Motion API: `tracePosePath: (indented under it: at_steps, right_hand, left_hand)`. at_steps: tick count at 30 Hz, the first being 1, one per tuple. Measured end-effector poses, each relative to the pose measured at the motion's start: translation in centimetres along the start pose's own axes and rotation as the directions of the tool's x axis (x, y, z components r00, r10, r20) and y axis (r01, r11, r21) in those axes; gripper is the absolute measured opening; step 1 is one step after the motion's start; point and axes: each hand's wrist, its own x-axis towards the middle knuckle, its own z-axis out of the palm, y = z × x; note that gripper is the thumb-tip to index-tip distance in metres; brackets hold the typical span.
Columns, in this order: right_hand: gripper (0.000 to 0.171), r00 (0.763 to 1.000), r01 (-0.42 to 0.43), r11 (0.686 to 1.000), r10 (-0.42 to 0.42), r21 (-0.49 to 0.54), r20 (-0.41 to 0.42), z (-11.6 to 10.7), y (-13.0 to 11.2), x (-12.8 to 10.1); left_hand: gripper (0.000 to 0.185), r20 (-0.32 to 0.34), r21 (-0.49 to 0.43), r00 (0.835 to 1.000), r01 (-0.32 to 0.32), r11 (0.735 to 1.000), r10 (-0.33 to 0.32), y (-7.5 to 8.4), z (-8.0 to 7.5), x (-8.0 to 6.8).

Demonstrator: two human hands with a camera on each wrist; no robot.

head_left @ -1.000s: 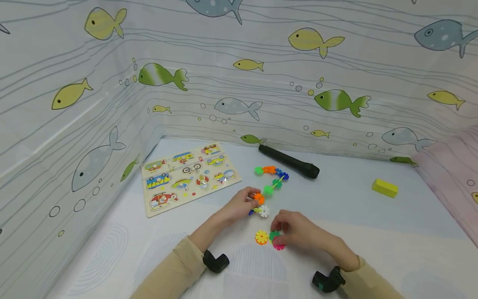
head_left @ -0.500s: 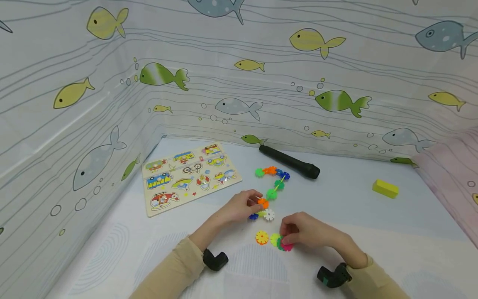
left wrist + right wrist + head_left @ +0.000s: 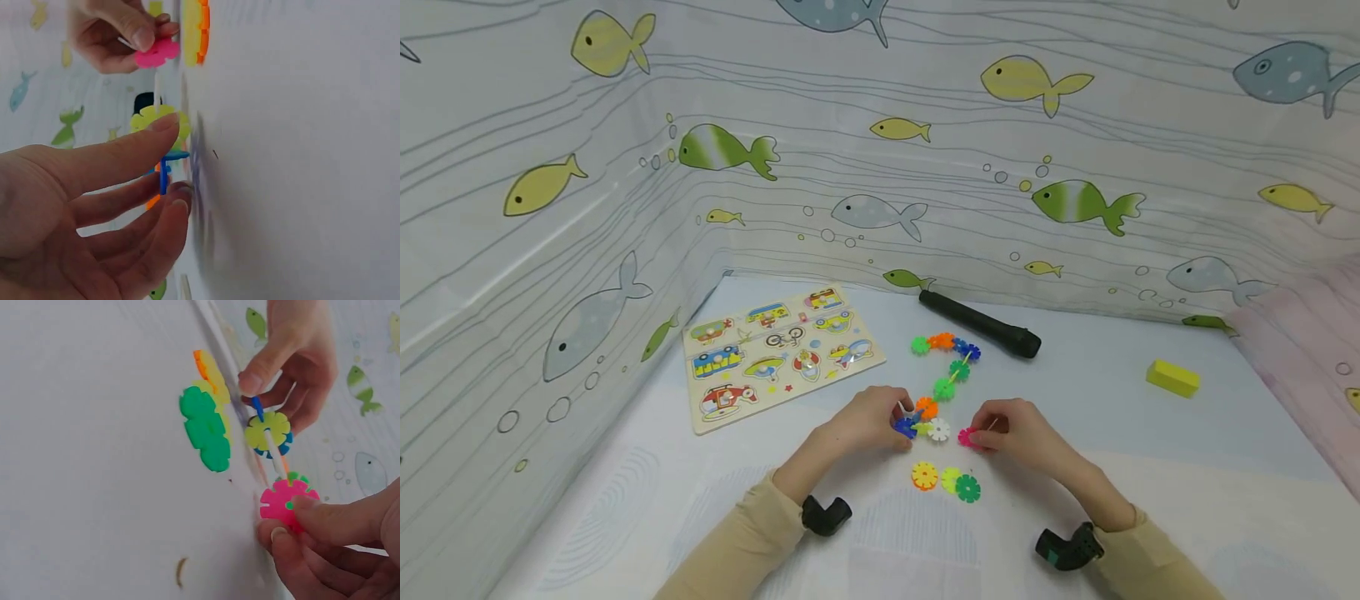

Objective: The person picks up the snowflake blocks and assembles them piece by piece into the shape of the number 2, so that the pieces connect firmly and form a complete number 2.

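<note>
A chain of coloured snowflake discs curves across the white sheet. My left hand pinches its near end, by a blue disc and a white disc; in the left wrist view its fingers close on the blue piece. My right hand pinches a pink disc, also seen as the pink disc and the pink disc, held just right of the chain's end. Loose orange-yellow, yellow-green and green discs lie nearer me.
A wooden vehicle puzzle board lies at the left. A black tube rests behind the chain and a yellow block at the right. Fish-print walls enclose the back and left; pink cloth is at the right.
My right hand lifted the pink disc from the loose pile and carried it up towards the chain's near end. The green and yellow-green discs now lie uncovered. My left hand stayed at the chain.
</note>
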Motion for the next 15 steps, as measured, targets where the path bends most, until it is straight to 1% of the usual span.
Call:
tracePosePath:
  at_steps: [3,6,9,12,15]
  right_hand:
    - [0.005,0.999,-0.002,1.0,0.003,0.012,-0.047,0.6,0.1,0.2]
    - [0.007,0.995,-0.016,1.0,0.014,-0.017,-0.097,1.0,0.1,0.3]
    - [0.011,0.991,-0.018,0.999,0.013,-0.034,-0.133,1.3,0.1,0.3]
    - [0.014,0.987,0.012,0.999,-0.017,-0.034,-0.157,1.6,0.2,0.3]
    - [0.016,0.982,0.07,0.997,-0.074,-0.03,-0.175,1.8,0.3,0.3]
  left_hand:
    - [0.037,-0.001,-0.026,1.0,-0.024,0.999,0.024,-0.2,0.1,0.2]
    - [0.035,0.007,-0.044,0.999,-0.043,0.998,0.044,-0.6,0.1,0.4]
    - [0.036,0.027,-0.065,0.999,-0.039,0.997,0.041,-1.1,0.0,0.7]
    - [0.036,0.042,-0.101,0.998,-0.034,0.994,0.038,-1.8,-0.1,1.0]
    - [0.035,0.044,-0.133,0.998,-0.04,0.99,0.046,-2.4,-0.2,1.2]
